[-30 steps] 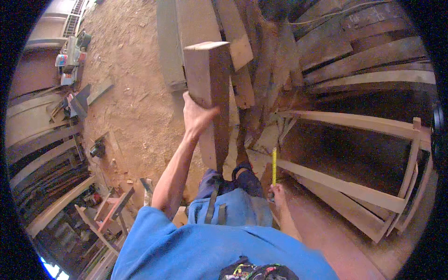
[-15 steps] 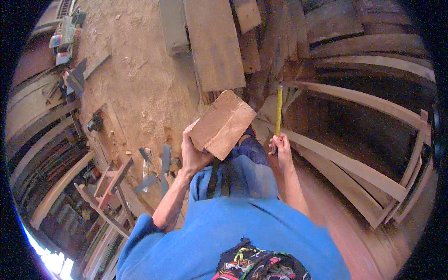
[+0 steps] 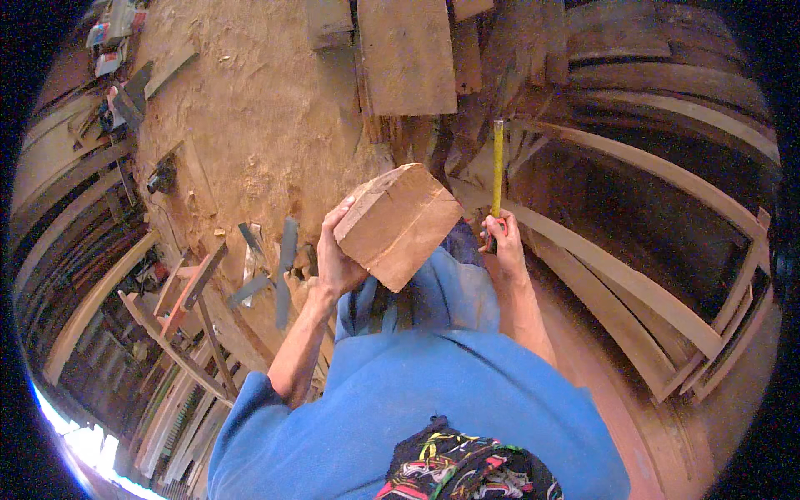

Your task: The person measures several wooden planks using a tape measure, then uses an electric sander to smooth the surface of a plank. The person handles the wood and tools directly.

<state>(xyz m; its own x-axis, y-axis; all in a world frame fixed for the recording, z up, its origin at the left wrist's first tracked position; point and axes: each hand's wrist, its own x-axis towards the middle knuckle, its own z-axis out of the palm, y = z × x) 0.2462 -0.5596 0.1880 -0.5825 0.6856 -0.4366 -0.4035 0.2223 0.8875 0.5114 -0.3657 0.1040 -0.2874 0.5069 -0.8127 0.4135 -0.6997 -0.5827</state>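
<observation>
A thick wooden block (image 3: pixel 398 225) is held up in front of my body, tilted so that its top and one long side show. My left hand (image 3: pixel 335 254) grips it along its left edge, with part of the fingers hidden behind the wood. Off to the right, my right hand (image 3: pixel 503 237) is closed around a tape measure, whose case is mostly hidden in the palm. A short length of its yellow blade (image 3: pixel 498 167) sticks out, pointing away from me. The blade and the block are apart.
Large planks (image 3: pixel 408 58) lie stacked ahead. A wooden frame (image 3: pixel 617 279) leans at the right. Grey offcut strips (image 3: pixel 287 271) are scattered on the sawdust-covered floor (image 3: pixel 258 125) at the left, near a small wooden stand (image 3: pixel 187 296) and a dark power tool (image 3: pixel 162 177).
The block has turned slightly and shifted a little to the right, showing more of its left side. My right hand and the tape have risen a little in view. The surroundings have shifted with my head.
</observation>
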